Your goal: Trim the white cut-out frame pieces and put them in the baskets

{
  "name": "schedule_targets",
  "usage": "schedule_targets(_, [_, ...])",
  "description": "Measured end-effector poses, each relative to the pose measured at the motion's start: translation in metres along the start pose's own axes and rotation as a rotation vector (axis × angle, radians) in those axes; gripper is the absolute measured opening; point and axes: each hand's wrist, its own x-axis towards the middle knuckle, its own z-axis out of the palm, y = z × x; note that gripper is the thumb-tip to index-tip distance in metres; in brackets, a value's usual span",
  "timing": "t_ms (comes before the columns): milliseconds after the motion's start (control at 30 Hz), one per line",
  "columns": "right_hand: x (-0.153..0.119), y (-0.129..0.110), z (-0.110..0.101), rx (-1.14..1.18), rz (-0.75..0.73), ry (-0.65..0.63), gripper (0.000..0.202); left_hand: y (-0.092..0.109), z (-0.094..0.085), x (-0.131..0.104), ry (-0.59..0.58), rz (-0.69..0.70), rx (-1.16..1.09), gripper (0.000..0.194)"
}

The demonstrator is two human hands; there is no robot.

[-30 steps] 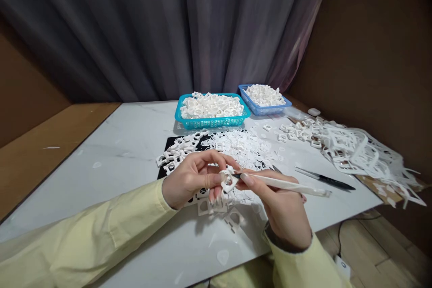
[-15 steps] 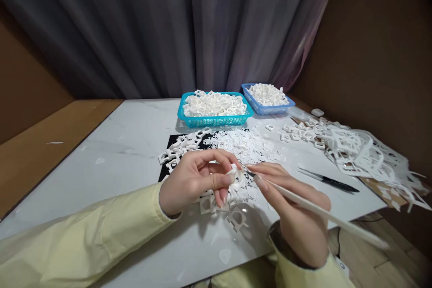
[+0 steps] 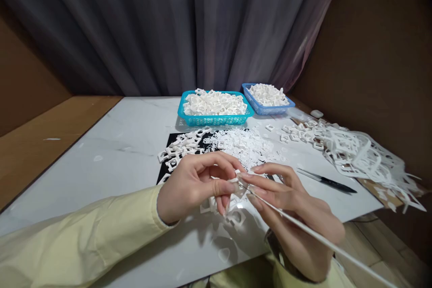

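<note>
My left hand (image 3: 197, 184) pinches a small white plastic piece (image 3: 239, 180) between thumb and fingers, over the scattered pieces. My right hand (image 3: 302, 216) grips a long, thin white-handled tool (image 3: 312, 233) with a slender dark metal tip. That tip meets the held piece or lies right beside it; exactly where is hard to make out. The index finger of my right hand also reaches to the piece. Loose white frame-shaped pieces (image 3: 236, 218) lie below my hands. A heap of thin white scraps (image 3: 246, 144) spreads behind them, partly on a black mat (image 3: 173, 138).
A teal basket (image 3: 216, 120) and a blue basket (image 3: 270, 110), both filled with white pieces, stand at the back. Black tweezers (image 3: 337, 185) lie to the right. Beyond them sits a tangled pile of white plastic strips (image 3: 367, 153). White frame pieces (image 3: 184, 144) cover the mat's left side.
My right hand has turned and its fingers have spread somewhat, with the index fingertip now at the piece. The tool's handle has swung lower. My left hand keeps its pinch.
</note>
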Motion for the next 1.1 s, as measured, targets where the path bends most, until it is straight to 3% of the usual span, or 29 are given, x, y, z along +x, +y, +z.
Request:
schedule_targets(267, [0.004,-0.002,0.005,-0.145,-0.066,-0.056,0.018,-0.002,0.000,0.002,-0.022,-0.018,-0.011,0.004])
schedule_targets(500, [0.013,-0.006,0.005,-0.506,-0.247,-0.105,0.010,-0.003,-0.001,0.003,-0.039,-0.059,-0.064,0.003])
schedule_targets(633, [0.010,-0.005,0.007,-0.512,-0.272,-0.127,0.015,-0.004,-0.001,0.003,-0.016,-0.065,-0.053,0.002])
schedule_targets(833, [0.002,0.003,0.019,-0.488,-0.239,0.036,0.015,-0.007,-0.001,0.006,0.038,-0.081,-0.010,0.005])
schedule_targets(1100, [0.000,0.014,0.024,-0.540,-0.215,0.008,0.020,-0.012,-0.001,0.008,0.070,-0.101,0.013,0.008])
